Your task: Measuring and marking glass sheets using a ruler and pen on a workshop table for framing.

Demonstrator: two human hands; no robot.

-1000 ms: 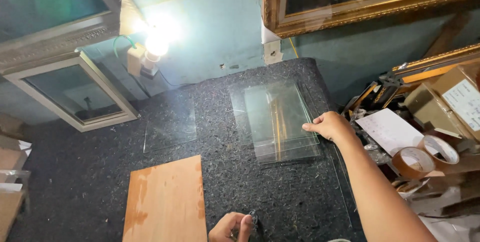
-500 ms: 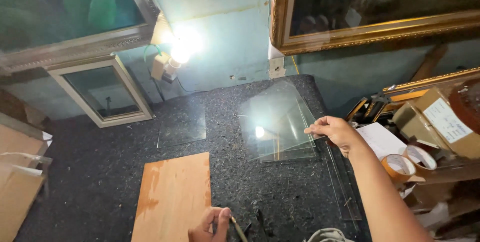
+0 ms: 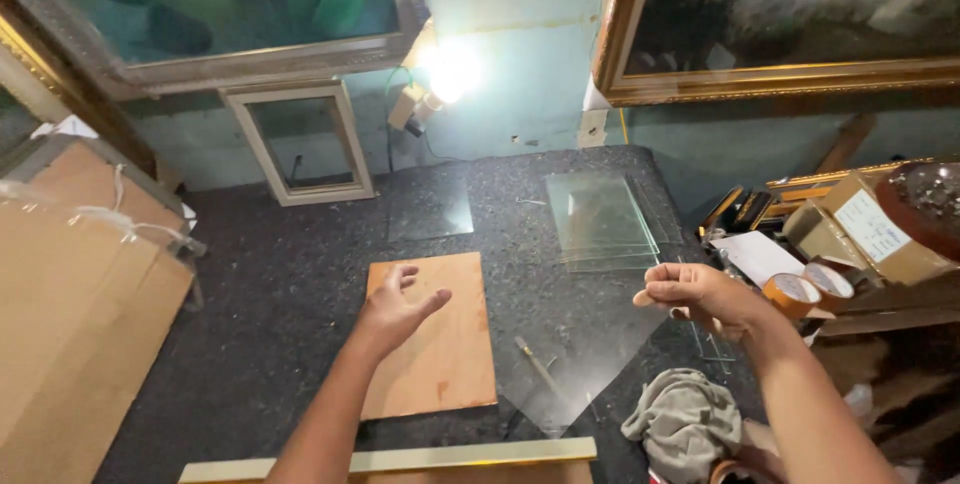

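Nearest the viewer, a pale wooden frame bar [image 3: 400, 460] lies along the front edge of a dark speckled worktable [image 3: 260, 274]. Beside it on the right sits a crumpled grey cloth [image 3: 685, 422].

The person's left hand [image 3: 395, 311] hovers open, fingers spread, above the near left part of a rectangular plywood board [image 3: 432, 332] that lies flat on the table; it grips nothing. Whether the palm touches the board cannot be told.

The right hand [image 3: 700, 296] is raised over the right side of the table, fingers pinched on the edge of a clear glass pane [image 3: 575, 354]. The pane hangs tilted, one corner pointing down toward the table just right of the board. Under the pane, a slim glass cutter [image 3: 540, 366] lies on the table.

Further back, a stack of glass sheets [image 3: 600, 219] lies flat on the right, and a single glass sheet [image 3: 430, 209] lies left of it. At the right, rolls of brown tape [image 3: 810, 289] sit among cardboard boxes [image 3: 865, 229].

Against the far wall lean a small empty white frame [image 3: 300, 139], two large framed paintings and a glaring lamp [image 3: 450, 72].
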